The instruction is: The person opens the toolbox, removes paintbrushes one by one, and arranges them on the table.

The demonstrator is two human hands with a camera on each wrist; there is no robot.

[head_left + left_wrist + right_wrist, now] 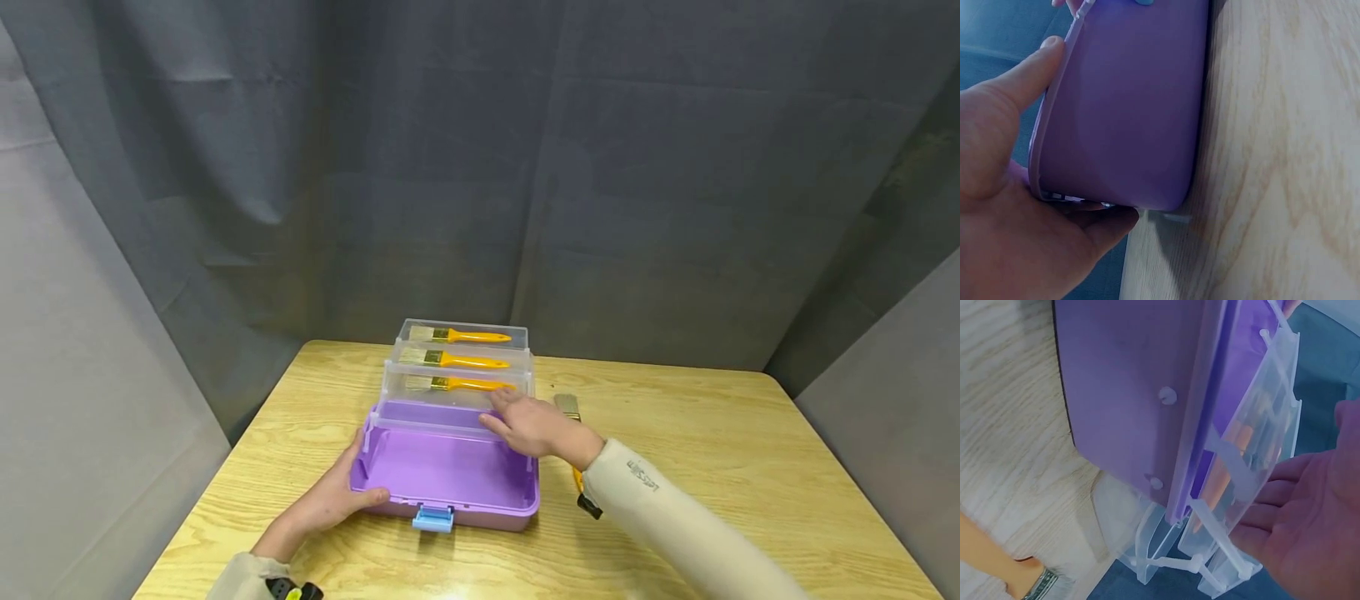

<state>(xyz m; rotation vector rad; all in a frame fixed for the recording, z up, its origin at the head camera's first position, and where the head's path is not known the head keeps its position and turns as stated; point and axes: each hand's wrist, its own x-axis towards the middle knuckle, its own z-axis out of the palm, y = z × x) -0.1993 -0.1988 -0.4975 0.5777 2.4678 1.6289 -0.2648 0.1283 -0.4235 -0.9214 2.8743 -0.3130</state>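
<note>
A purple storage box [450, 467] with a blue latch [433, 520] stands opened, its clear tiered trays [461, 397] raised behind the bare purple bottom. Three paintbrushes with yellow handles lie one per tier: a rear one [480, 337], a middle one [474, 362] and a front one [471, 384]. My left hand [337, 500] grips the box's front left corner, thumb at the front rim and fingers along the side. Over the right end of the front tray, my right hand [531, 425] extends relaxed fingers right at the front brush's handle tip.
Another yellow-handled paintbrush [567, 406] lies on the wooden table [720, 450] right of the box, partly hidden by my right forearm. Dark grey curtains [637, 183] hang behind the table, with pale panels at both sides.
</note>
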